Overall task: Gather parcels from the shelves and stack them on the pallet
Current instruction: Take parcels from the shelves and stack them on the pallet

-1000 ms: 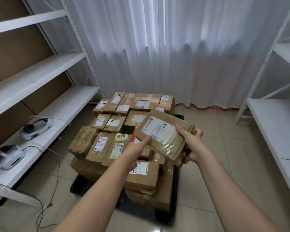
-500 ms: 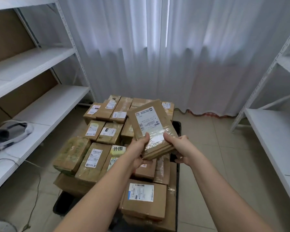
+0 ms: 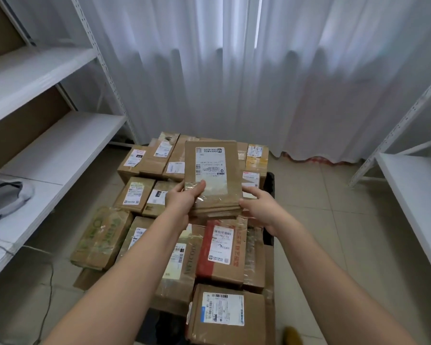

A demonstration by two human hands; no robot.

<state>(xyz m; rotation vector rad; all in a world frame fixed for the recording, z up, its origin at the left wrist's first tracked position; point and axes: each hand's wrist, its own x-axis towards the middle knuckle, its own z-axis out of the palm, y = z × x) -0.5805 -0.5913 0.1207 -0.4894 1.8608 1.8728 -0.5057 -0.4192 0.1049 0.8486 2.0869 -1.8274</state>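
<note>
A flat brown cardboard parcel [image 3: 213, 175] with a white label hangs level over the middle of the pile. My left hand [image 3: 184, 199] grips its near left corner, thumb on top. My right hand [image 3: 261, 204] holds its near right corner with fingers curled against the edge. Below lies a pile of several taped cardboard parcels [image 3: 224, 252], labels up, resting on a black pallet [image 3: 269, 185] that shows only at the right side and underneath.
White metal shelving [image 3: 60, 150] runs along the left, with a grey headset [image 3: 8, 195] and a cable on its lower board. Another white shelf [image 3: 416, 192] stands at the right. White curtains [image 3: 234, 70] hang behind the pile. Beige tiled floor [image 3: 334, 232] lies to the right.
Both hands have turned the parcel from a slant to square with the pile and carried it forward over the middle. The view has moved closer to the pallet.
</note>
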